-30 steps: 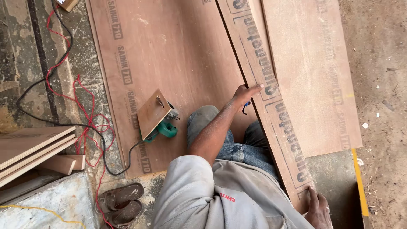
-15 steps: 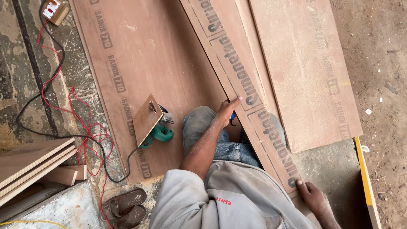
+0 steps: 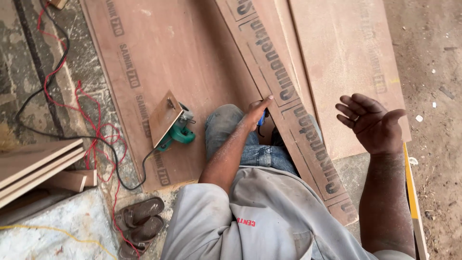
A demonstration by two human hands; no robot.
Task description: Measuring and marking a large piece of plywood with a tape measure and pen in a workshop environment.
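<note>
Left hand (image 3: 254,113) clenched on blue marker (image 3: 261,118) at plywood strip (image 3: 293,120) edge — strip runs away-left; right hand (image 3: 373,125) raised, released.

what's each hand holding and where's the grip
Left hand grips a small blue tool by its body, at the plywood strip. Right hand is open, holding nothing.

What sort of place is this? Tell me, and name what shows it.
Probably a carpentry site or workshop floor: large plywood sheets lie on the ground, a green circular saw with its cord rests on one, and cut boards are stacked nearby.
</note>
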